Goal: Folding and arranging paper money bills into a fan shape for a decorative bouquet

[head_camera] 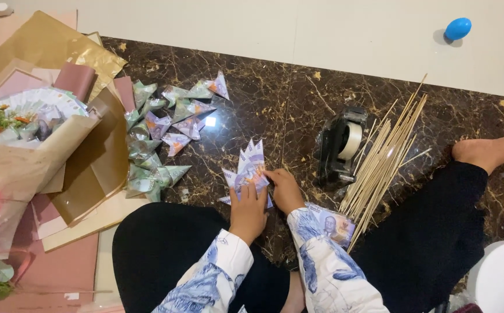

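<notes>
Purple folded notes (249, 168) sit fanned on the marble floor (298, 98), pinned flat under both hands: left hand (248, 211) pressing the base, right hand (285, 188) pinching the edge; tape dispenser (340, 145) and skewers (382, 159) lie just right

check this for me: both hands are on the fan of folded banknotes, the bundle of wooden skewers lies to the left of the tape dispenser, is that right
Not quite. The head view shows the left hand and right hand on the fan of folded banknotes, but the bundle of wooden skewers lies to the right of the tape dispenser, not the left.
</notes>
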